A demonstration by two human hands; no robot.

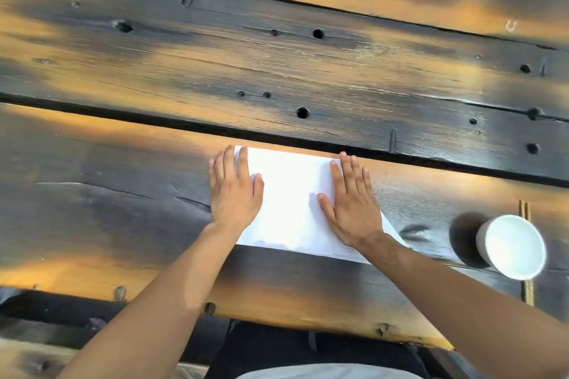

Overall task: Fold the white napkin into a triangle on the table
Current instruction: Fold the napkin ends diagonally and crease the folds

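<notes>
Head camera looks down over two bare forearms reaching from the near edge of a dark, scorched-looking plank table point(123, 218) streaked with orange. Nearest past that edge lies the white napkin point(292, 203), flat on the closest plank, its far edge almost at the dark gap between planks. Its near right corner runs out to a point beyond the right wrist, and a layered edge shows there, so it looks folded at least once; the exact outline is partly hidden by the hands. The left hand point(235, 191) lies palm down on the napkin's left side, fingers straight and together, outer fingers hanging over onto the wood. The right hand point(351, 209) presses flat on the napkin's right side, fingers straight and slightly spread, thumb angled inward. Neither hand grasps anything. Right of the napkin, well apart, stands a white cup point(511, 246), with wooden chopsticks point(525, 215) partly under it.
</notes>
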